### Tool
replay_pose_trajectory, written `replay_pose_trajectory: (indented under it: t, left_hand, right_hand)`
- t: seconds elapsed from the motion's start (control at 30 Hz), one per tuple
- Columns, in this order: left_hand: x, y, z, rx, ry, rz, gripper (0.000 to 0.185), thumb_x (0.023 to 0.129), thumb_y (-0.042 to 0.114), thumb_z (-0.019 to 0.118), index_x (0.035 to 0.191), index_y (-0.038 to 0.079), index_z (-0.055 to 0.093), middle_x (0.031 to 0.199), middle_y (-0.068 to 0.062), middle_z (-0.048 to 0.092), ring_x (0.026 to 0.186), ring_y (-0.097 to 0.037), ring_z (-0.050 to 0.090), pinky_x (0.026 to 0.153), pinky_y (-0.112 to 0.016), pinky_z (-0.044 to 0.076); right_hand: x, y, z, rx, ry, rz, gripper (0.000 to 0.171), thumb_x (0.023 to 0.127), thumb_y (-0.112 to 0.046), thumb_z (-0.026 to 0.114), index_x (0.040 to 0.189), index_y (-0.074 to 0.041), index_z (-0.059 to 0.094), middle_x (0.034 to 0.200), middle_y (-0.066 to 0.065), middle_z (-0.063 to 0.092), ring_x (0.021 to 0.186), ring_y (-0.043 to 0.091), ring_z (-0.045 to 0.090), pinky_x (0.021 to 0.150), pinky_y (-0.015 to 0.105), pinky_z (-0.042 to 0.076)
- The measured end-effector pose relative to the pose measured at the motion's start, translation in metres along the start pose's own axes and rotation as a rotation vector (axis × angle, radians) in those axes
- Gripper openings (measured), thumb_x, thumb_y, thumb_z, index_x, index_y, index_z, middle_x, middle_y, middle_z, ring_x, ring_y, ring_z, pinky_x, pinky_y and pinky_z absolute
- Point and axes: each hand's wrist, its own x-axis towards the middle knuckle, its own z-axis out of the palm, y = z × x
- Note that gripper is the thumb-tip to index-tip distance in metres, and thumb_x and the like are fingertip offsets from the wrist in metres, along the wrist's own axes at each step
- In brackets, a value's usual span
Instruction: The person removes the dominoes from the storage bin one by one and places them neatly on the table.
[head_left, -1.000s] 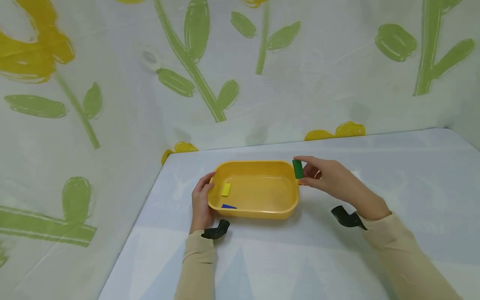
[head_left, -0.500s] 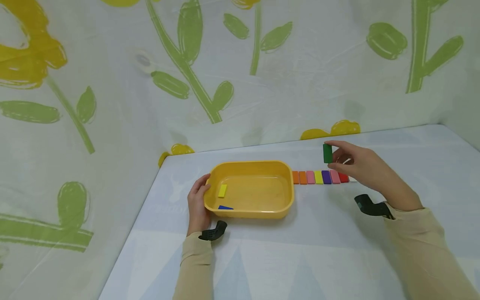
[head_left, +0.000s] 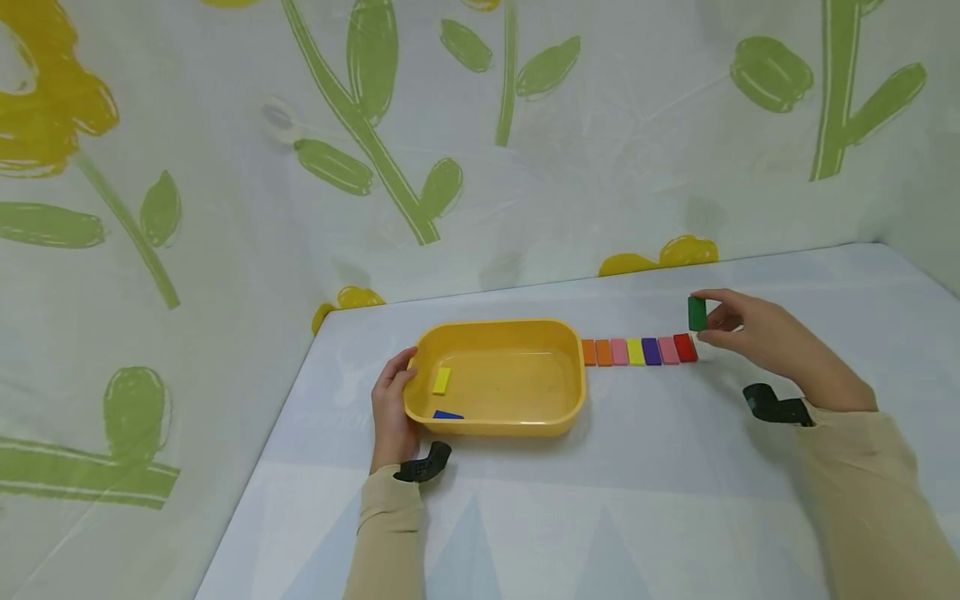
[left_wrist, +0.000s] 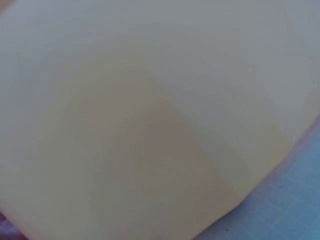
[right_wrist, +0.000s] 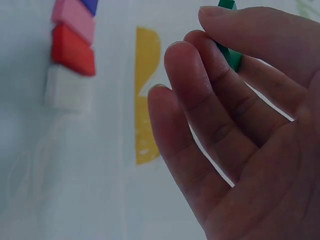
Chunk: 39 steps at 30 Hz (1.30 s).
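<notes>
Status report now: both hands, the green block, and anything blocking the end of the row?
Left hand grips yellow tub rim. Right hand pinches green block, held above red block. White block sits past the red one.

- One yellow tub (head_left: 570, 392) stands on the tabletop (head_left: 637, 500).
- Two blocks lie inside it: one yellow block (head_left: 441, 381) and one blue block (head_left: 447, 414).
- Seven coloured blocks form one row (head_left: 639, 351); the right wrist view shows one white block (right_wrist: 67, 90) at its end.
- One green block (head_left: 697, 313) is held above that row.
- Two hands are in view.
</notes>
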Motion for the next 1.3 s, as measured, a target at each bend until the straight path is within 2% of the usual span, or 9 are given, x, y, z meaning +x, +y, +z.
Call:
replay_pose_trajectory:
  t: [0.17,0.43,0.67,0.97,1.3]
  left_hand:
    - [0.0,0.0,0.0,0.01,-0.002,-0.001,0.03,0.087,0.015,0.048,0.116,0.017,0.058,0.126,0.007,0.047,0.115,-0.009,0.044,0.092,-0.022,0.039]
    - [0.0,0.0,0.0,0.001,-0.002,-0.001,0.031,0.087,0.014,0.048,0.116,0.015,0.058,0.126,0.006,0.047,0.114,-0.01,0.044,0.093,-0.023,0.038]
    - [-0.001,0.0,0.001,0.009,0.005,-0.006,0.031,0.088,0.014,0.047,0.116,0.016,0.058,0.126,0.007,0.047,0.115,-0.01,0.044,0.093,-0.023,0.038]
    - [0.0,0.0,0.001,0.034,0.003,0.003,0.031,0.087,0.016,0.048,0.116,0.018,0.058,0.126,0.008,0.047,0.115,-0.009,0.044,0.092,-0.021,0.039]
    - [-0.001,0.0,0.001,0.016,-0.002,-0.01,0.031,0.087,0.016,0.048,0.116,0.017,0.058,0.126,0.006,0.047,0.114,-0.01,0.044,0.092,-0.022,0.039]
  right_hand:
    - [0.002,0.014,0.002,-0.002,-0.062,0.055,0.063,0.083,-0.029,0.06,0.134,-0.005,0.032,0.102,0.014,0.055,0.089,0.027,0.051,0.074,0.046,0.046]
    - [-0.001,0.04,0.002,-0.012,-0.07,0.04,0.061,0.083,-0.03,0.06,0.13,-0.001,0.035,0.094,0.01,0.056,0.082,0.022,0.052,0.069,0.037,0.044]
    - [0.0,0.058,0.008,0.016,-0.141,0.09,0.057,0.082,-0.021,0.058,0.129,0.001,0.034,0.091,0.011,0.053,0.075,0.021,0.049,0.059,0.03,0.044]
    - [0.005,0.063,0.013,-0.004,-0.17,0.099,0.055,0.08,-0.016,0.056,0.128,0.002,0.034,0.084,0.009,0.049,0.07,0.02,0.046,0.055,0.029,0.041]
    - [0.009,0.059,0.015,-0.012,-0.218,0.129,0.06,0.081,-0.023,0.055,0.13,0.002,0.033,0.082,0.008,0.046,0.074,0.021,0.044,0.055,0.028,0.038]
